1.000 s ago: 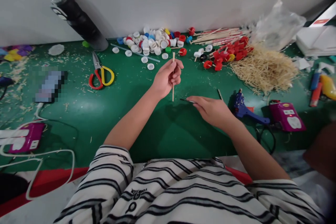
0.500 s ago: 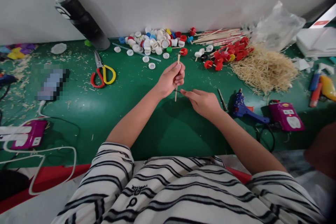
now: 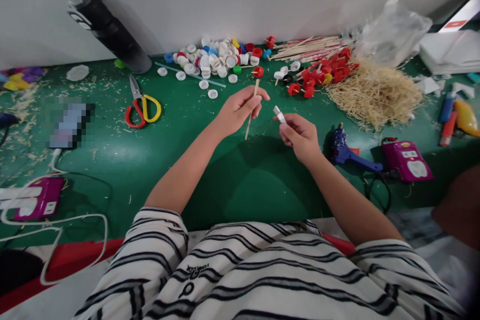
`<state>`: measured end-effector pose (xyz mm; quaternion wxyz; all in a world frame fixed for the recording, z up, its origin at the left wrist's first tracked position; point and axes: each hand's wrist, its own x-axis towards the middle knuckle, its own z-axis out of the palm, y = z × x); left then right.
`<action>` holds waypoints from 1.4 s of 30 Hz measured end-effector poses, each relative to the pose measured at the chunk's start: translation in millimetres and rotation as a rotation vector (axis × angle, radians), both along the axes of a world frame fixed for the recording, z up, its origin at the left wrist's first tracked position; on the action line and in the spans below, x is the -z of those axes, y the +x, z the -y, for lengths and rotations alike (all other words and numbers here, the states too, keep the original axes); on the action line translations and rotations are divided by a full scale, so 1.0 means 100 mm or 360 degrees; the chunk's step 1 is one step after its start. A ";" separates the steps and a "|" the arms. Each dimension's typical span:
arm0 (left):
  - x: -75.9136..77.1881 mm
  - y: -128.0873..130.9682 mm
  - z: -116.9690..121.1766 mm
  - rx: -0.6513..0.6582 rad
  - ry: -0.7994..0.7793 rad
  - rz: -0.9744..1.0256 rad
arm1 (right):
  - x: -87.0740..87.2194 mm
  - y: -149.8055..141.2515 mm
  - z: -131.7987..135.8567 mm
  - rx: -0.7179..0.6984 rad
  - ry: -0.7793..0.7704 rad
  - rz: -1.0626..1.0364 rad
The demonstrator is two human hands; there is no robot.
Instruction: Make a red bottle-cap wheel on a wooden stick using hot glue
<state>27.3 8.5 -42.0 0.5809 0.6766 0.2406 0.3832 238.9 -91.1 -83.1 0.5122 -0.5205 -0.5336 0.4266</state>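
My left hand is closed around a thin wooden stick, with thumb and fingers pinching it partway along. The stick stands nearly upright in view, its lower end free. Its upper tip lines up with a red bottle cap; whether they touch I cannot tell. To the right, apart from the stick, my right hand is closed on a short, narrow white piece that sticks out past the fingertips. What kind of thing it is does not show. Loose bottle caps lie heaped beyond my hands.
Yellow-and-red-handled scissors lie left. A black bottle stands behind them. Red caps on sticks, bundled sticks and shavings are at the back right. A blue glue gun and purple power box lie right.
My right hand has drawn back from the stick and turned, now showing the white piece. A dark thin edge at the stick is out of sight. The stick has shifted slightly left.
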 end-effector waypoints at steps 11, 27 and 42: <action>0.01 0.11 0.07 0.0112 0.1150 -0.0975 | -0.14 -0.08 0.01 -0.0139 -0.0268 -0.0629; 0.46 -0.04 -0.15 -0.1361 0.0878 -0.0502 | -0.08 -0.09 -0.07 0.0067 -0.0324 -0.0733; -0.16 0.20 0.19 -0.0366 -0.1288 0.0908 | 0.02 -0.16 -0.08 0.0150 -0.0376 -0.0628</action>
